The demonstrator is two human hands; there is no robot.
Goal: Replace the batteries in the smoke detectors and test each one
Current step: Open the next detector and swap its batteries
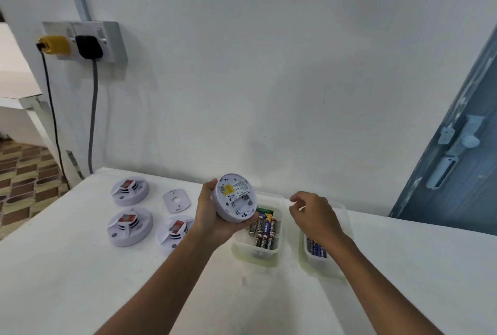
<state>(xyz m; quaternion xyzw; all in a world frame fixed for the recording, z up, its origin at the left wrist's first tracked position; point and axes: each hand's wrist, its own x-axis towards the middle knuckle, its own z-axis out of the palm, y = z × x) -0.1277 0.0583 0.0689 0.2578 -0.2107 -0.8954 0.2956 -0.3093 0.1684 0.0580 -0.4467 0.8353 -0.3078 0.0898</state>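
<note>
My left hand (212,216) grips a round white smoke detector (234,197), held up with its back facing me; a yellow label shows and the battery bay looks empty. My right hand (313,213) hovers to the right of it, fingers loosely curled, holding nothing that I can see. Under the detector a clear tub (255,252) holds several black and blue batteries (265,229). A second clear tub (322,267) under my right wrist holds blue batteries (316,248). Three more white detectors (130,190), (130,226), (174,232) lie on the white table (80,281) at the left.
A flat white mounting plate (176,201) lies between the detectors. On the wall at the back left, a socket (107,41) holds a yellow plug and a black plug with cables hanging down. A blue-grey door (457,151) stands at the right.
</note>
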